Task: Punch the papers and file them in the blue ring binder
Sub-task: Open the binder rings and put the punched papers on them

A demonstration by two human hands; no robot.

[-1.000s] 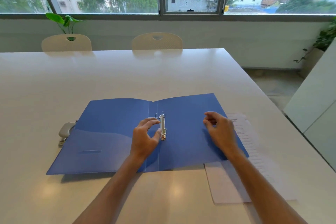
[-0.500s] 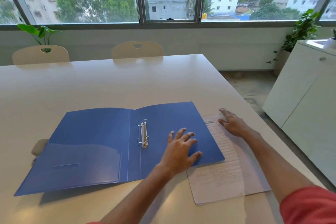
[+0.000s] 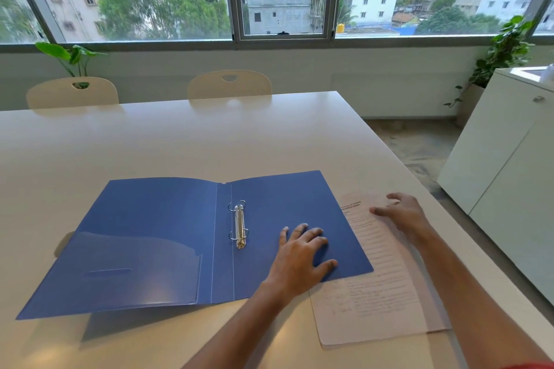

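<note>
Meanwhile, binder point(image 3: 168, 237) overlaps papers point(image 3: 380, 287); both hands' fingers point(image 3: 302, 229) spread, pressing flat.

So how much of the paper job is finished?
Only the start. The blue plastic ring binder lies open, its metal rings apparently parted and empty. The left hand rests flat on its right cover while the right hand touches the printed white papers beside it. Punching and filing are still left.
</note>
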